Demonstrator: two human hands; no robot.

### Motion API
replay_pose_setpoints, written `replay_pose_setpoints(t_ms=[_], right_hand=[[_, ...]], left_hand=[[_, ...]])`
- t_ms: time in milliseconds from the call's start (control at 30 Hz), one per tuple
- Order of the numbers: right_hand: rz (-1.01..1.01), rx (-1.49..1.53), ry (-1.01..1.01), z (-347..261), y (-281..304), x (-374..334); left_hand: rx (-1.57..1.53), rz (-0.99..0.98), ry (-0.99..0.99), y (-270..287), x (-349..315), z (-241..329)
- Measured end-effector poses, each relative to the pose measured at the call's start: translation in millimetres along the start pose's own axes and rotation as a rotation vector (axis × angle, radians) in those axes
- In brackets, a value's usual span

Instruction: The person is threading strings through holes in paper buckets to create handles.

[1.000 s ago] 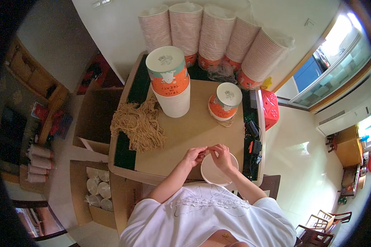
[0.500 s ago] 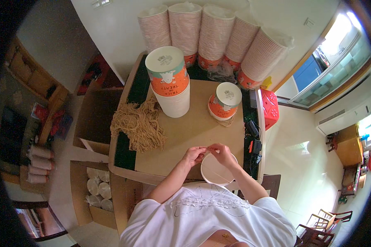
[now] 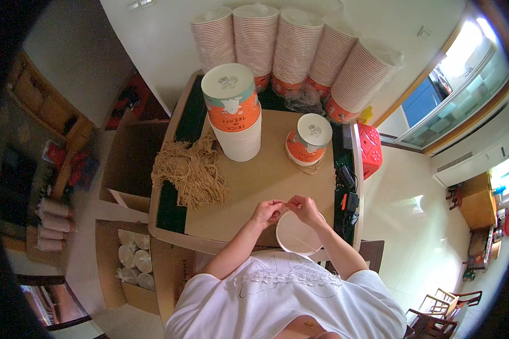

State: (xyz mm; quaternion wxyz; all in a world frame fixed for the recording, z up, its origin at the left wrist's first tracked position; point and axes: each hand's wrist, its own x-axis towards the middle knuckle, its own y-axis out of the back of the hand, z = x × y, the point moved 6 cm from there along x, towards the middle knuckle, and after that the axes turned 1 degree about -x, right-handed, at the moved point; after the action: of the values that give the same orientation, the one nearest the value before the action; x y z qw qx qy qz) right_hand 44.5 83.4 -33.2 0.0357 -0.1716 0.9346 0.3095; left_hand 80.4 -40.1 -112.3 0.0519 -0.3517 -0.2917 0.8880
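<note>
A white paper bucket (image 3: pixel 297 236) sits close against my shirt, its open mouth facing up. A thin tan cord (image 3: pixel 308 243) crosses the mouth from the near right rim toward my fingers. My left hand (image 3: pixel 268 212) and my right hand (image 3: pixel 305 210) meet at the bucket's far rim, both closed in a pinch on the cord. The fingers hide the cord's end. Left of them lies a heap of tan cords (image 3: pixel 191 172). An upside-down orange and green bucket (image 3: pixel 310 138) stands beyond my right hand, with a cord loop at its rim.
A tall nested stack of upside-down buckets (image 3: pixel 232 110) stands on the cardboard sheet (image 3: pixel 254 181). Several plastic-wrapped stacks (image 3: pixel 297 48) line the wall. Black chargers and cables (image 3: pixel 348 198) lie along the right edge. A carton of wrapped buckets (image 3: pixel 110 282) and a red stool (image 3: pixel 369 150) flank the table.
Both hands stay at the bucket's far rim, with only slight finger movement. The view has shifted very slightly.
</note>
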Motion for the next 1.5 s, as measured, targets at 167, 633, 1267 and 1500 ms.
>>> replay_pose_setpoints(t_ms=[167, 633, 1267, 1500], right_hand=[[0.013, 0.003, 0.02, 2, -1, 1], [0.07, 0.031, 0.082, -4, 0, -2], [0.11, 0.055, 0.098, -5, 1, -3], [0.054, 0.01, 0.047, -1, -3, -2]], left_hand=[[0.024, -0.017, -0.018, -2, -1, 3], [0.192, 0.046, -0.084, -4, -4, 6], [0.414, 0.147, -0.325, -16, -15, 26], [0.35, 0.157, -0.364, -7, -9, 23]])
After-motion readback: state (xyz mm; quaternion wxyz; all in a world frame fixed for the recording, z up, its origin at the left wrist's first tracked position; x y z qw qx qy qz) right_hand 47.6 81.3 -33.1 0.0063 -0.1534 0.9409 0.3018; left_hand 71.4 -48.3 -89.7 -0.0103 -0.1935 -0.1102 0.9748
